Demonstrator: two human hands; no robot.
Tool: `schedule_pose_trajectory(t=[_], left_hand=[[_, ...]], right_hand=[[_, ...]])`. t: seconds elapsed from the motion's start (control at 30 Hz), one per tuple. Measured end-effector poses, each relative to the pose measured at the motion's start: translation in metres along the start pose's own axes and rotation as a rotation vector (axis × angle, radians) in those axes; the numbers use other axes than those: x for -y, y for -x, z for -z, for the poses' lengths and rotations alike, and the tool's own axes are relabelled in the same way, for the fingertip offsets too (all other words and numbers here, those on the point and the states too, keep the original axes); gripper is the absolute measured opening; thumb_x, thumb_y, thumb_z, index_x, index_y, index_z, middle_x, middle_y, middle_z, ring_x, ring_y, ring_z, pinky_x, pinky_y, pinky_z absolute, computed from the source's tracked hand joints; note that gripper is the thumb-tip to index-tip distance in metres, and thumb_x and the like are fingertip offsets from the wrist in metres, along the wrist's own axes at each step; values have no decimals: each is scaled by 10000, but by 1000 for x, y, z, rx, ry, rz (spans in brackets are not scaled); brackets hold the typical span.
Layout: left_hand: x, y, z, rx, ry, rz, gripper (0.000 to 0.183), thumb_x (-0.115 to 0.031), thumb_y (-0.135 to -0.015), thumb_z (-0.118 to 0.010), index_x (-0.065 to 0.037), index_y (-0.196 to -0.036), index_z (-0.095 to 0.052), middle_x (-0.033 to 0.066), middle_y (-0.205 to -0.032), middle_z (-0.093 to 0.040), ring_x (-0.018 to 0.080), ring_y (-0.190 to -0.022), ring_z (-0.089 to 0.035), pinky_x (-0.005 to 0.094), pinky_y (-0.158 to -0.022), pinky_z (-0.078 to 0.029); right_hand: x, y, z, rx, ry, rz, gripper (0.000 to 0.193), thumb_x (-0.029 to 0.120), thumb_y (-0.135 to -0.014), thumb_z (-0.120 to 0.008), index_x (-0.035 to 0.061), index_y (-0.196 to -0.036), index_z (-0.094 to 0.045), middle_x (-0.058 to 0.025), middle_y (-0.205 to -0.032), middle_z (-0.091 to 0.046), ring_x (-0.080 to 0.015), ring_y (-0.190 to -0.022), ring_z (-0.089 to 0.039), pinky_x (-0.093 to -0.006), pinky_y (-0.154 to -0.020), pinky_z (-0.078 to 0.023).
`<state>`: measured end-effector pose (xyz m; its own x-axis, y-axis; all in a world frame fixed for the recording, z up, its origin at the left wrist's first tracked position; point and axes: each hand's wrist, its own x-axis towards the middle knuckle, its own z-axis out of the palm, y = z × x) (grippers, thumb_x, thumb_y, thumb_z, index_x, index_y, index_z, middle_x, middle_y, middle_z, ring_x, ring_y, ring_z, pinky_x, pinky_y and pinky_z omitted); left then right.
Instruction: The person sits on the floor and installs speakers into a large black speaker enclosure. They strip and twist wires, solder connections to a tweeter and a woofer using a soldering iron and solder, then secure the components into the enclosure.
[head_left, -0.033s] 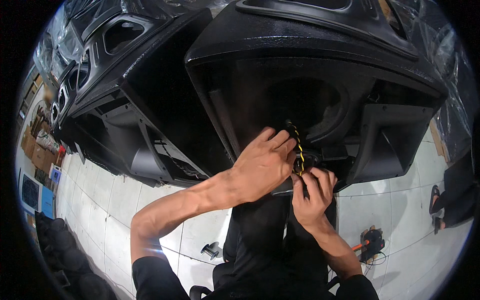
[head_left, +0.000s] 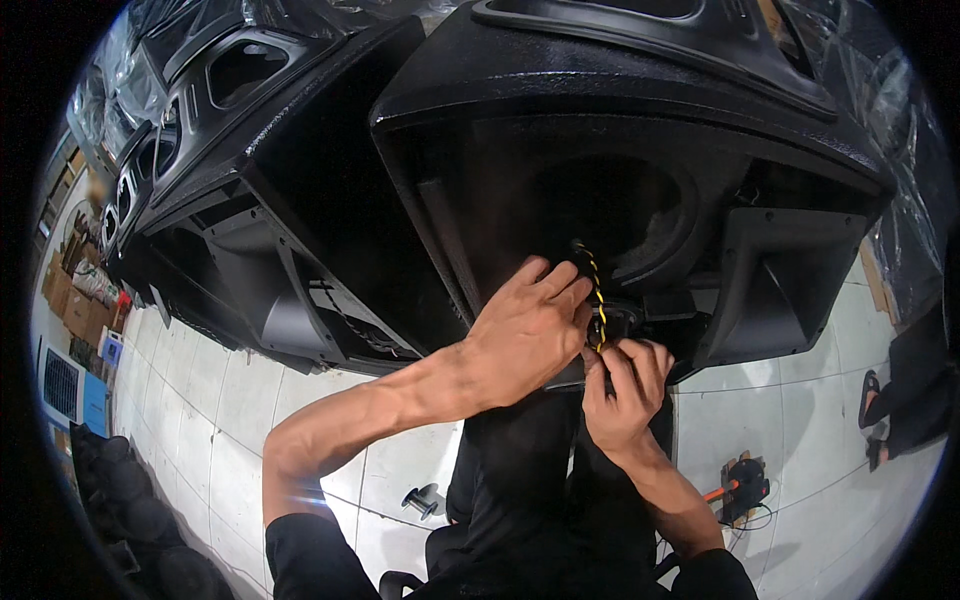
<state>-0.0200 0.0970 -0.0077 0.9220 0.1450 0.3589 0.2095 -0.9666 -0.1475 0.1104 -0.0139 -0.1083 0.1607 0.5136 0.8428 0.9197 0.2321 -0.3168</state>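
A twisted yellow-and-black wire [head_left: 599,287] comes out of the dark opening of a black speaker cabinet [head_left: 520,95] and runs down to my fingertips. My right hand [head_left: 628,395] is closed, its thumb and fingers pinching around the wire's lower end. Close against it, my left hand [head_left: 530,330] has its fingers curled beside the wire. Its back faces up and hides whatever it grips. Just behind my fingers, a round dark part [head_left: 622,318] shows in the cabinet's lower edge, partly covered.
Another black cabinet [head_left: 240,200] leans at the left, with a horn [head_left: 262,290] in it. A second horn [head_left: 765,285] sits right of my hands. On the tiled floor lie a metal spool [head_left: 419,503] and an orange-handled tool [head_left: 738,490]. Another person's feet [head_left: 872,420] are at far right.
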Motion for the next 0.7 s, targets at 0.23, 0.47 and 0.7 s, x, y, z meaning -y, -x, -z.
schedule_pose_trajectory(t=[0.23,0.47,0.7], left_hand=[[-6,0,-4,-68,-7,82,242,-107,-724,-687,59,-896,-725,115,-969,-633,226,-963,-541,338,-811,-411],[-6,6,-9,-103,5,112,273,-94,-732,-681,59,-956,-708,101,-934,-607,229,-932,-544,337,-795,-424],[-15,25,-10,-288,63,213,280,-33,-748,-758,28,-1015,-699,114,-969,-608,240,-874,-557,342,-717,-458]], right_hand=[[2,-11,-6,-109,144,169,149,-31,-756,-758,-35,-887,-690,-99,-848,-621,-255,-772,-587,-387,-719,-399],[-1,-9,-3,-79,157,159,167,16,-782,-768,-31,-924,-694,-98,-885,-641,-249,-806,-590,-395,-744,-401],[-3,-5,13,-2,120,23,303,121,-798,-790,-46,-1035,-704,-124,-967,-651,-295,-902,-582,-411,-806,-420]])
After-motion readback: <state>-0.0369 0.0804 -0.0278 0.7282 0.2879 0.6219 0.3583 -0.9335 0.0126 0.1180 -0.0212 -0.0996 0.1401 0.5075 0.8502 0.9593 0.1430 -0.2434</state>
